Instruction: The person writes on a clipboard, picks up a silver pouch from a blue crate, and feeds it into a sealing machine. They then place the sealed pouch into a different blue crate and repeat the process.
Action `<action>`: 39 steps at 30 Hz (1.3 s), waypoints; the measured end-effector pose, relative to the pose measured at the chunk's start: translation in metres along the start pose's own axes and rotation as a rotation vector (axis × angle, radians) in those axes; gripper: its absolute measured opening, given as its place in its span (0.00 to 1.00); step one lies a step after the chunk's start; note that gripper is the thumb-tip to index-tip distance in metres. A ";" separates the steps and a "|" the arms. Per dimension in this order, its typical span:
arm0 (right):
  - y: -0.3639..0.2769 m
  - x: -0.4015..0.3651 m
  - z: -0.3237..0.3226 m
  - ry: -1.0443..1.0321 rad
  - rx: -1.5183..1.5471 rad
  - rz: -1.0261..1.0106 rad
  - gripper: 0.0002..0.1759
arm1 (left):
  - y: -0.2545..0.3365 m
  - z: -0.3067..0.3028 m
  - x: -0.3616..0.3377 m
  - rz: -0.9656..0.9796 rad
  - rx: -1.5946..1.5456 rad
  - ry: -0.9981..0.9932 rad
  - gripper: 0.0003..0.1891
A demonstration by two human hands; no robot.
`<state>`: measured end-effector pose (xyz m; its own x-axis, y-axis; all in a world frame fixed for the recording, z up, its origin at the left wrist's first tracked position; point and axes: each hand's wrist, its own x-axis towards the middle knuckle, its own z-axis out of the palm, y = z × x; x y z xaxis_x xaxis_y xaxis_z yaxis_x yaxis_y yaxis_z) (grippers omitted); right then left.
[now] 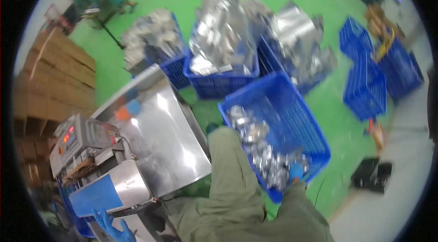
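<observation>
My left hand (112,229), in a blue glove, is at the lower left with its fingers spread, holding nothing. Just beyond it is the blue and metal top (106,191) of a bench machine. My right hand (296,170), also blue-gloved, reaches down into the near end of a blue plastic crate (301,119). Shiny silver foil packets (269,162) lie in a heap along the crate's near side, right beside that hand. Its fingers are hidden and blurred among the packets, so I cannot tell whether they grip one.
A steel tray table (169,137) stands left of my knee (226,151), with an orange item (122,114) and a blue item (133,107) on it. A control box (75,139) shows red digits. Foil-filled crates (221,84) stand ahead; cardboard boxes (59,82) are stacked left.
</observation>
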<state>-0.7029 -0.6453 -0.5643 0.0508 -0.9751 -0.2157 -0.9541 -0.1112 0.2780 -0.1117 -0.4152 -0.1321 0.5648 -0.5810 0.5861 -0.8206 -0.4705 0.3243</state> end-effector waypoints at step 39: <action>-0.375 -0.119 -0.639 0.665 1.305 -1.633 0.10 | -0.088 0.024 0.060 -0.419 -1.040 0.423 0.10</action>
<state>-0.1626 -0.6103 -0.0452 0.5832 -0.1240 0.8028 0.4254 -0.7953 -0.4319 -0.0032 -0.4246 -0.1427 0.8914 -0.1544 0.4262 -0.3673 0.3049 0.8787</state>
